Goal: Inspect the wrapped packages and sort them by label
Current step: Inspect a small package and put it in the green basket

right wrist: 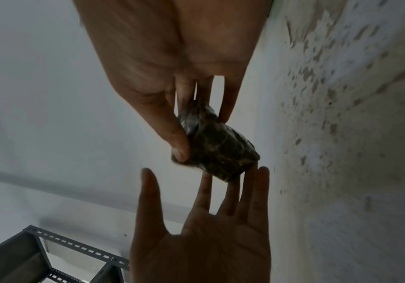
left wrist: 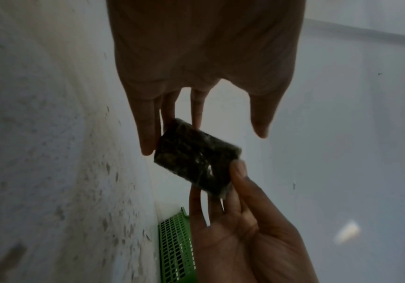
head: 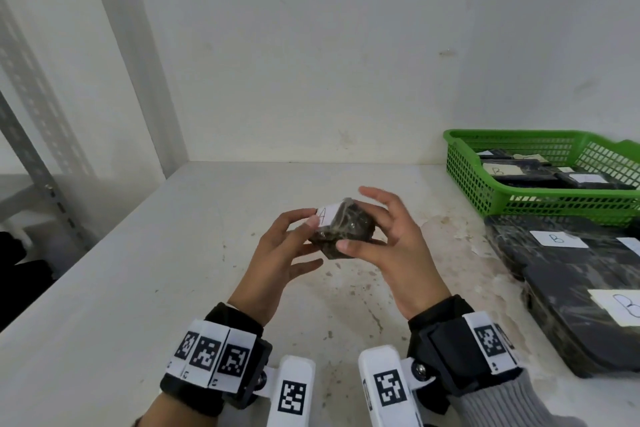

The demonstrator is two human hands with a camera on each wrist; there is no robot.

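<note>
A small dark package (head: 349,230) wrapped in clear film is held above the white table (head: 173,288), between both hands. Its white label (head: 327,215) reads "A" and faces up toward me. My right hand (head: 353,218) pinches the package (right wrist: 220,153) between thumb and fingers. My left hand (head: 304,236) has straight fingers; their tips touch the package's (left wrist: 196,159) left end, and its thumb stands apart in the wrist views. The side of the package against the right fingers is hidden.
A green mesh basket (head: 502,198) stands at the back right and holds dark packages labelled "B". In front of it, larger black wrapped packages (head: 571,288) with "B" labels lie on the table. A grey metal shelf upright (head: 31,135) stands at the left, past the table's edge.
</note>
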